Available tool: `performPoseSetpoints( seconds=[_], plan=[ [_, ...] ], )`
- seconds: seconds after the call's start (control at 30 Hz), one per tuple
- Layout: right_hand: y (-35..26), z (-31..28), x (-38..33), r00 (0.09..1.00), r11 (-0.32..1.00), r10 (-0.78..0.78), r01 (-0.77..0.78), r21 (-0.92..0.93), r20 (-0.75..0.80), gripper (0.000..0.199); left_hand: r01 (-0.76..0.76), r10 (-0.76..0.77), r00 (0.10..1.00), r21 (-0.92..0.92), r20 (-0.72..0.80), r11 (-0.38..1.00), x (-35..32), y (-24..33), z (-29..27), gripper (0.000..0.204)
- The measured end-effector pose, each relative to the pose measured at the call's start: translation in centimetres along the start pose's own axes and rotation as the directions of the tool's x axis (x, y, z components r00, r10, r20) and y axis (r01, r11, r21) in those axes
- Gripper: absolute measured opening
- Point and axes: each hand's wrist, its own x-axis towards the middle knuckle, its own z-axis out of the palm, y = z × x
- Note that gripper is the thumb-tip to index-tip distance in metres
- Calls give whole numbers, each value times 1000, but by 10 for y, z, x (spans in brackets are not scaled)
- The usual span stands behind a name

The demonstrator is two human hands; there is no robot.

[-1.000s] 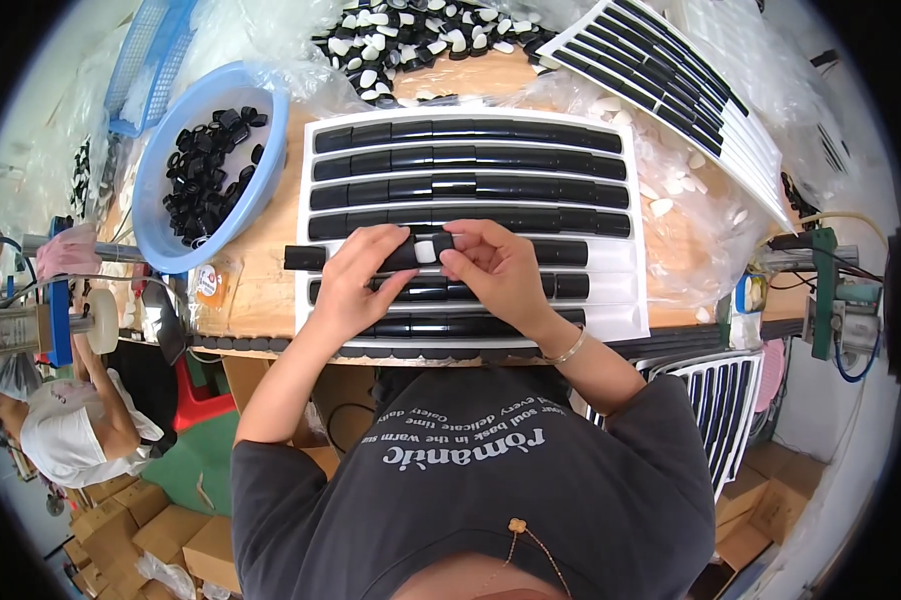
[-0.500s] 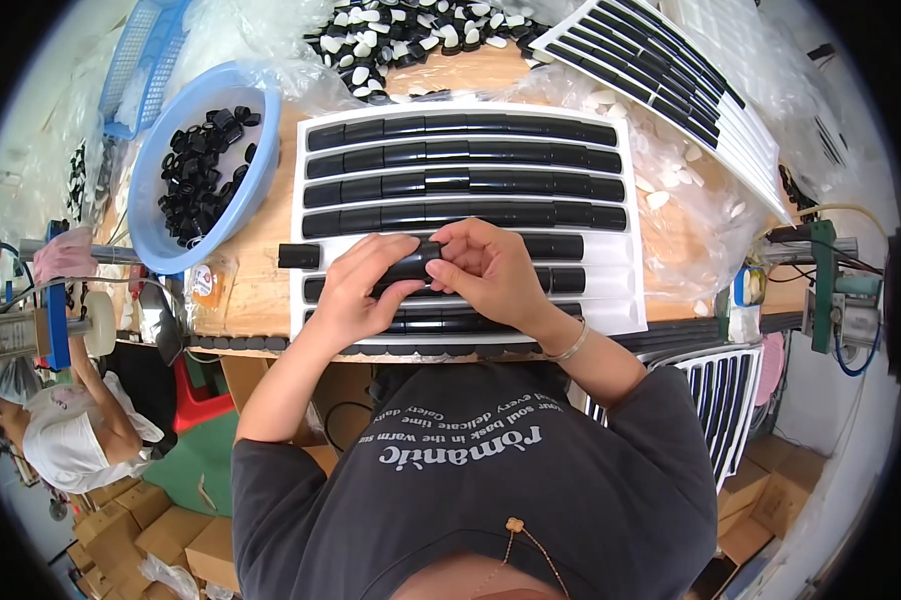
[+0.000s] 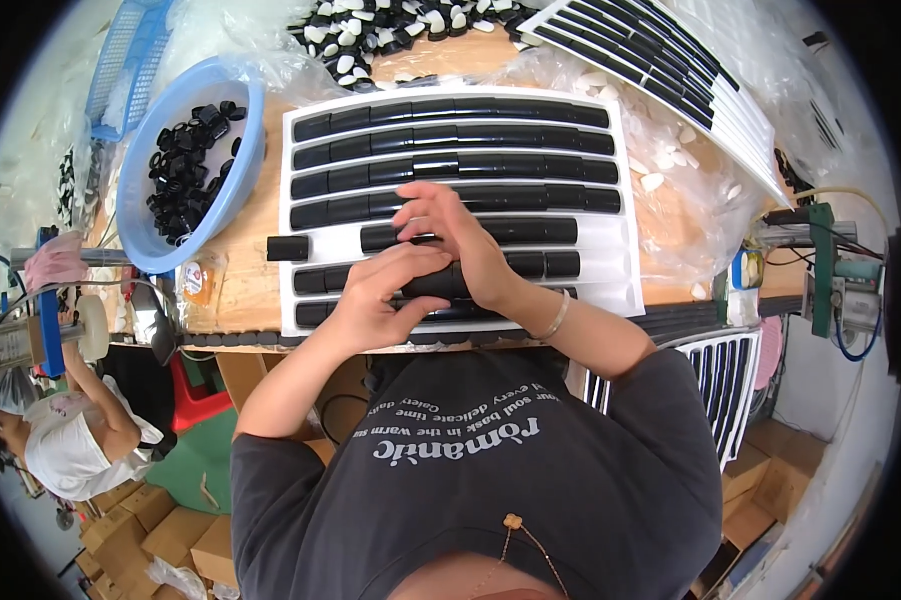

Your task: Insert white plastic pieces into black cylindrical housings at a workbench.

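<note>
My left hand (image 3: 385,285) is wrapped round a short black tube (image 3: 440,284), its thumb below and fingers above. At the tube's right end is the palm of my right hand (image 3: 465,245), fingers stretched away from me and apart; whether the palm presses on the tube is hard to make out. Both hands are over the near rows of a white tray (image 3: 610,270) lined with glossy black tubes in long grooves. The fifth row from the far side has bare stretches at both ends. A single black tube (image 3: 288,248) lies across the tray's left edge.
A blue basin (image 3: 253,150) of small black parts stands left, a blue basket (image 3: 105,95) behind it. Black and white pieces (image 3: 410,35) are heaped at the back. Another filled tray (image 3: 660,75) leans back right. Clamped devices (image 3: 820,280) flank the table; a co-worker (image 3: 90,440) sits left.
My right hand's fingers have left their curled hold at the tube's end and stretched out, palm toward that end. My left hand keeps the tube, slightly lower. The whole view has shifted a little.
</note>
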Motion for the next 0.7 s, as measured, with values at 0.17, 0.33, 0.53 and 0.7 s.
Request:
performPoseSetpoints(
  seconds=[0.17, 0.33, 0.53, 0.7],
  plan=[
    [-3, -1, -1, 999, 999, 29, -29, 21, 42, 57, -34, 33, 999, -40, -12, 999, 0, -4, 8, 43],
    [-1, 2, 1, 997, 996, -52, 48, -75, -52, 60, -21, 16, 996, -50, -91, 999, -8, -9, 18, 41],
    [13, 2, 17, 971, 964, -169, 199, -178, 170, 59, -14, 13, 991, -4, -134, 1000, -15, -10, 9, 43],
    [-20, -39, 119, 923, 537, -283, 376, -755, 259, 29, 128, -44, 979, 440, -198, 889, -35, -20, -59, 39]
  ],
)
